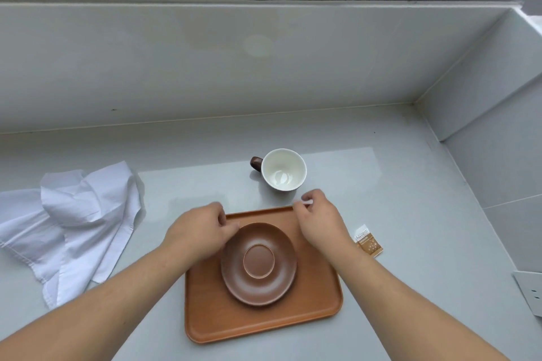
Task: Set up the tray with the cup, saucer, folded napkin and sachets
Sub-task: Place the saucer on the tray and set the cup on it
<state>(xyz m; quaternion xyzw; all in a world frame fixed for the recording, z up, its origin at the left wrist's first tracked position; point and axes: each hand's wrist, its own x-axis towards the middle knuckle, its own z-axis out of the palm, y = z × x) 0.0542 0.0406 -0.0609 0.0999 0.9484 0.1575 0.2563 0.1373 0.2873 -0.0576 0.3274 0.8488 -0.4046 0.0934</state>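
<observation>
A brown saucer (258, 262) lies on the orange-brown tray (264, 322). My left hand (199, 231) rests at the saucer's far left rim, with its fingers curled onto the edge. My right hand (318, 220) hovers over the tray's far right corner, pinching a thin pale strip (307, 202) that looks like a sachet. A cup (284, 169), white inside with a brown handle, stands upright on the counter just beyond the tray. The white napkin (73, 223) lies crumpled and unfolded at the left. A brown-and-white sachet (368, 241) lies flat right of the tray.
The grey counter (410, 184) ends at a tiled wall behind and a raised ledge on the right. A white wall socket plate (531, 291) sits at the right edge. A dark window frame runs along the top.
</observation>
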